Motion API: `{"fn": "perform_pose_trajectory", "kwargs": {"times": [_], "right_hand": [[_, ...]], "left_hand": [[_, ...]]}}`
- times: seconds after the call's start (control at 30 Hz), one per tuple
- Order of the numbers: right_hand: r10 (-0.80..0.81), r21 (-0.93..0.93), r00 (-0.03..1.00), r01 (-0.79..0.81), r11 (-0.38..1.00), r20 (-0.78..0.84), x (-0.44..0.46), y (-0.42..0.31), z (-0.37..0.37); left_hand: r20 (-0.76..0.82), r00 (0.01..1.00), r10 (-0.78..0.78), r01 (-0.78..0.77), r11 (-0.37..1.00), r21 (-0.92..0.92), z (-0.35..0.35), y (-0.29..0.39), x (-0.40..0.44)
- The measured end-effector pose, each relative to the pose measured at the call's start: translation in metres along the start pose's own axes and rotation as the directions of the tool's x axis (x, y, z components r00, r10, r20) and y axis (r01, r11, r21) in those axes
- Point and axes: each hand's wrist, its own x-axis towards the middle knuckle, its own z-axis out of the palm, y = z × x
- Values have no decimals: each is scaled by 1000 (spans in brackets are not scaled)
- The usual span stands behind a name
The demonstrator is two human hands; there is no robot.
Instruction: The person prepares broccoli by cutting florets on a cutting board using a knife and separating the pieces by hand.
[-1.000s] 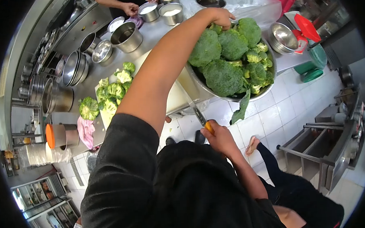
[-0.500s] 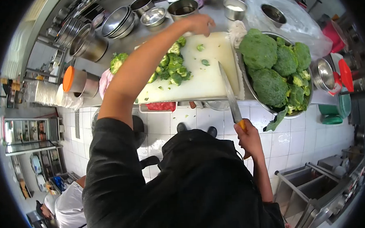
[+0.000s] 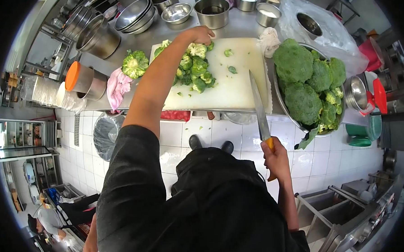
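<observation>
My right hand [image 3: 276, 159] is closed around the yellow handle of a long kitchen knife [image 3: 259, 107]. Its blade points away from me, the tip over the right part of a white cutting board [image 3: 241, 86]. At the board's far edge, my left hand [image 3: 200, 35] is loosely bent, fingers beside the cut broccoli florets [image 3: 198, 65]; no held piece shows. My left forearm hides part of that pile. A small floret [image 3: 228, 53] and a leaf scrap [image 3: 232, 69] lie apart on the board. A broccoli piece [image 3: 135, 64] sits left of the board.
A large metal bowl [image 3: 278, 91] of broccoli heads [image 3: 294, 61] stands right of the board. A white cloth [image 3: 268, 41] lies at its far right corner, a pink cloth [image 3: 118, 88] at left. Metal pots [image 3: 212, 14] and nested bowls [image 3: 136, 16] line the back. Other people work at lower left.
My left hand has moved left along the board's far edge to the floret pile. My right hand keeps hold of the knife. The view has shifted slightly, showing more of the back of the table.
</observation>
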Motion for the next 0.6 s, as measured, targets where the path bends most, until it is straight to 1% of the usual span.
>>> {"fn": "perform_pose_trajectory", "kwargs": {"times": [0.03, 0.07, 0.17, 0.27, 0.37, 0.4, 0.5, 0.57, 0.6], "right_hand": [[-15, 2, 1000, 15, 1000, 0, -2, 2, 0], [12, 2, 1000, -12, 1000, -1, -3, 1, 0], [-58, -65, 998, 55, 996, -33, -3, 10, 1], [-55, -90, 997, 50, 995, -58, -10, 5, -1], [-116, -134, 990, 105, 985, -75, -20, 1, -5], [-147, -148, 985, 134, 980, -85, -25, -2, -6], [-124, -236, 989, 101, 966, -84, -45, -26, -18], [-137, -283, 987, 108, 953, -86, -54, -31, -25], [-100, -305, 993, 78, 949, -58, -58, -36, -30]], "left_hand": [[-24, 1000, -16, 16, 1000, 14, 2, -1, 3], [-54, 998, -32, 33, 999, 29, 3, -3, 6], [-80, 997, -5, 10, 998, 60, 10, -14, 22], [-185, 981, -52, 50, 999, -13, -1, -3, 8], [-313, 948, -62, 4, 983, -181, -11, 23, -17], [-334, 942, -26, -69, 960, -270, -5, 30, -23], [-487, 871, 62, -251, 909, -332, 39, 69, -60], [-446, 894, 24, -200, 915, -351, 65, 96, -91], [-428, 904, 4, -174, 917, -359, 75, 105, -101]]}}
